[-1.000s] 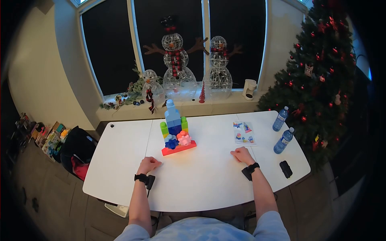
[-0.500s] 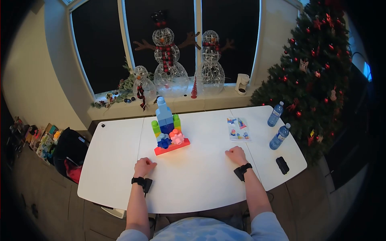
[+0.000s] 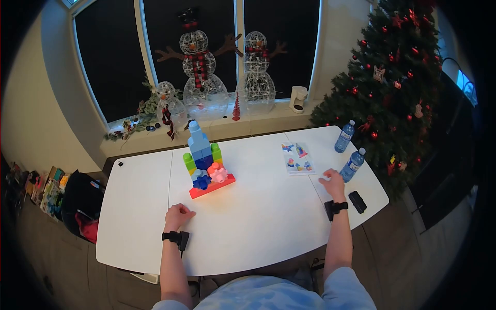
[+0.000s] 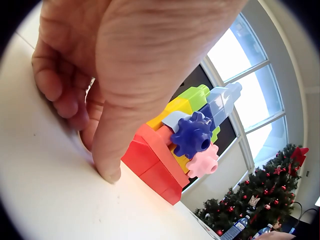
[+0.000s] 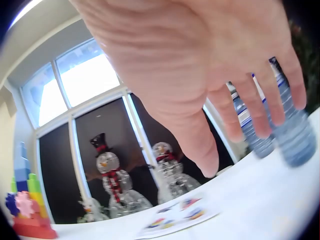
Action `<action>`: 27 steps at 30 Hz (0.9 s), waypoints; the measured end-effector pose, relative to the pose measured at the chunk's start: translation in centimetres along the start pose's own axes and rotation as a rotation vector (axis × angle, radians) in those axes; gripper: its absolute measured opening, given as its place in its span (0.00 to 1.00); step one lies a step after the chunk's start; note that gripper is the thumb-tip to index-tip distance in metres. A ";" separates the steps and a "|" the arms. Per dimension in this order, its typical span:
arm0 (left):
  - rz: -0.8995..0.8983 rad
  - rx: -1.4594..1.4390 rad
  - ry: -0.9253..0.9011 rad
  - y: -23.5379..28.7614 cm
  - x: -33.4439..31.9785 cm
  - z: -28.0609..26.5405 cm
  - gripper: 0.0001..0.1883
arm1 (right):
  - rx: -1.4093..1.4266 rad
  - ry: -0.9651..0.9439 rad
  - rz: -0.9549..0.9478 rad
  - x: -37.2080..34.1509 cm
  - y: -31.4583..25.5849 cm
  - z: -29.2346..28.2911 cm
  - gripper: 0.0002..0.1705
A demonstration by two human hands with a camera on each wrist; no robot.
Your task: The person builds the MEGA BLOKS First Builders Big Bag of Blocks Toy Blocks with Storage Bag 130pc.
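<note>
My left hand rests on the white table, its fingers loosely bent and holding nothing. In the left wrist view, the thumb and fingertips of that hand touch the tabletop. Beyond it stands a tower of toy building blocks with blue, green and yellow bricks, a red base, and dark blue and pink gears. My right hand hovers beside the nearer water bottle. Seen from the right wrist, its relaxed fingers hang apart, overlapping both bottles, with nothing held.
A second water bottle stands farther back. A sheet with block pictures lies left of the bottles, and a black case lies near the table's right edge. Wire snowmen line the windowsill; a decorated tree stands at the right.
My right hand has lifted and moved right, from beside the picture sheet to the nearer bottle. My left hand stays at its spot on the table. The head view has turned slightly right.
</note>
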State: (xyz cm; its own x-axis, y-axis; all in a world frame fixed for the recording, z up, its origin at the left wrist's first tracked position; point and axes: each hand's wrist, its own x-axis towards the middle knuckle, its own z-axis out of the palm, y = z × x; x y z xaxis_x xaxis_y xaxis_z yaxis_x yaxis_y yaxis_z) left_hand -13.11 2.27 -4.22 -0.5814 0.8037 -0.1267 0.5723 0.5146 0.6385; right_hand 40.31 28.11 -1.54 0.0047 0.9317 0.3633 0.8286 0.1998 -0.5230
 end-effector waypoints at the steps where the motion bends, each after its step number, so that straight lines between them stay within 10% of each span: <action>1: 0.003 -0.008 -0.005 -0.2 0.1 0.0 0.15 | -0.121 0.043 0.098 0.3 2.0 -1.5 0.28; 5: 0.020 -0.033 0.022 -0.1 0.0 0.2 0.16 | -0.594 -0.208 0.601 0.6 7.8 -5.6 0.53; 14: 0.046 -0.020 0.026 -0.2 -0.2 0.1 0.15 | -0.710 -0.341 0.468 -1.5 9.9 -5.6 0.33; 22: 0.029 -0.008 0.010 -0.3 0.0 0.2 0.16 | 0.873 -0.178 -0.141 0.1 -6.0 -10.7 0.34; 27: 0.029 -0.037 0.003 -0.3 0.1 0.0 0.16 | 1.243 -0.242 -0.428 0.2 -13.6 -13.7 0.40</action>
State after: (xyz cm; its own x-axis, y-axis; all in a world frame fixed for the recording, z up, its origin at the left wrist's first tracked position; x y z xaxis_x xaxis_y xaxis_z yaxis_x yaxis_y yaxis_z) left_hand -13.32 2.23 -4.41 -0.5664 0.8173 -0.1054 0.5671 0.4794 0.6698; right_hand 36.71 21.46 16.19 -0.3315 0.7308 0.5967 -0.3173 0.5093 -0.8000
